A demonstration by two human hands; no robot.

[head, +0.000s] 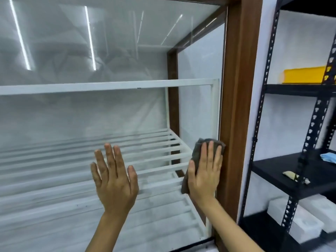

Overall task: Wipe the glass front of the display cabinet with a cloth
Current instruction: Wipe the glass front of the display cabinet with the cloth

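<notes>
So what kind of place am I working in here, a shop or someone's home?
Probably a shop back room or storeroom, not a home. The display cabinet has bare white slatted shelves behind its glass front, and beside it stands a black slotted-angle rack holding a yellow bin and white boxes.

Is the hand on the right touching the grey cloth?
Touching. The head view shows the right hand lying flat, fingers straight, on the grey cloth beside the brown frame.
</notes>
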